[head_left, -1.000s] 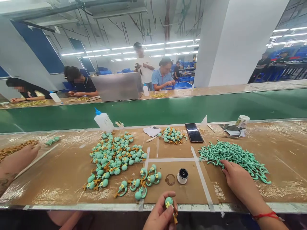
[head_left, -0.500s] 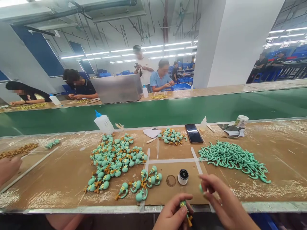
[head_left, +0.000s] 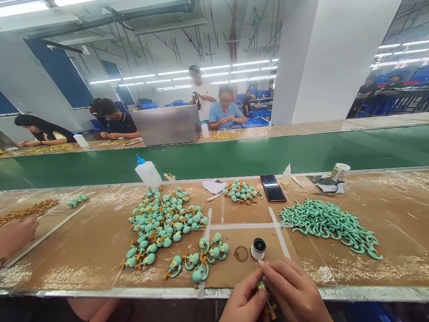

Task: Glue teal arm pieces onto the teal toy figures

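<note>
Head view: both hands meet at the near edge of the bench (head_left: pixel 83 250), just in front of the small white pot (head_left: pixel 258 248). Left hand (head_left: pixel 243 299) pinches a small teal figure (head_left: pixel 262 286) with orange legs, thumb and forefinger closed narrow on its body. Right hand (head_left: pixel 295 290) comes in from the right, its fingers (head_left: pixel 275 270) bent close over the figure's top and touching it. Whether a separate piece sits between those fingertips is hidden. Judgement: the work is fine fitting on this one figure, so best done with the left grip firm and low on the body, the right fingertips acting only at the joint, and both hands over the bench so that a slipped part lands on it. Heap of curved teal pieces (head_left: pixel 330 223) lies far right. Heap of finished figures (head_left: pixel 164 219) lies far left.
</note>
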A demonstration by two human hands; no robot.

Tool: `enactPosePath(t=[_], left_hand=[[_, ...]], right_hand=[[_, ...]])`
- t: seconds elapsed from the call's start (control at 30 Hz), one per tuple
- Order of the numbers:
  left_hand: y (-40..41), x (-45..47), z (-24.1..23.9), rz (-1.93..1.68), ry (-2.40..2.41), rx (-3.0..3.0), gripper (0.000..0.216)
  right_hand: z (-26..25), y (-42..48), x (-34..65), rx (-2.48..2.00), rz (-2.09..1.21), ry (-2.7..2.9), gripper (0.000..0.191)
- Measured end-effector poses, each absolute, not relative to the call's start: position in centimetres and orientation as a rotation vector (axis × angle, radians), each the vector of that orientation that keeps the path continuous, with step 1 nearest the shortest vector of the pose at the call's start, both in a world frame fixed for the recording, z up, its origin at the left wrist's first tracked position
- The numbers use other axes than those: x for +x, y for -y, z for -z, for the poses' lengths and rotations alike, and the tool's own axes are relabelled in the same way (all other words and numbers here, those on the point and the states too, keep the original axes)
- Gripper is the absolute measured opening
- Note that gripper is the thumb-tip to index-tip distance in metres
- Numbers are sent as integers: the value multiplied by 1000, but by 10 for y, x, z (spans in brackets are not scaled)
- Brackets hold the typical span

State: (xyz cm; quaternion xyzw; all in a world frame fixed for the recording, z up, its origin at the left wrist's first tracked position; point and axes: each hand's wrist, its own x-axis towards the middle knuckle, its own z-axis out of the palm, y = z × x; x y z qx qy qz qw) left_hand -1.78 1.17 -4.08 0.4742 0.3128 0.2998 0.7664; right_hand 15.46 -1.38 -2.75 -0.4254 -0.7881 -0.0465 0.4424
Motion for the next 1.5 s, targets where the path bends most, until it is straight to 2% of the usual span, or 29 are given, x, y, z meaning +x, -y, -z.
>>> enactPosePath(t=[0.2, 0.57, 0.7, 0.93, 1.03, 1.17, 1.4, 1.5], left_hand=[[-13, -16, 46, -644, -664, 880, 63], [-14, -15, 56, -631, -653, 880, 62], [-12, -12, 55, -615, -607, 856, 62], [-12, -13, 47, -613, -445, 726, 56], [-14, -18, 45, -621, -448, 730, 52], [-16, -24, 45, -668, -460, 788, 39], [-15, -29, 39, -646, -467, 888, 50], [-16, -32, 37, -661, -483, 912, 50]], right_hand=[[29, 12, 153, -1122, -5, 1867, 18], [37, 13, 157, -1179, -87, 1826, 24], [45, 14, 158, -1189, -236, 1745, 22], [44, 15, 156, -1185, -256, 1623, 14], [41, 16, 158, -1215, -448, 1486, 14], [32, 21, 162, -1209, -853, 1324, 25], [25, 19, 159, -1119, -1248, 984, 33], [24, 16, 155, -1078, -1284, 911, 38]])
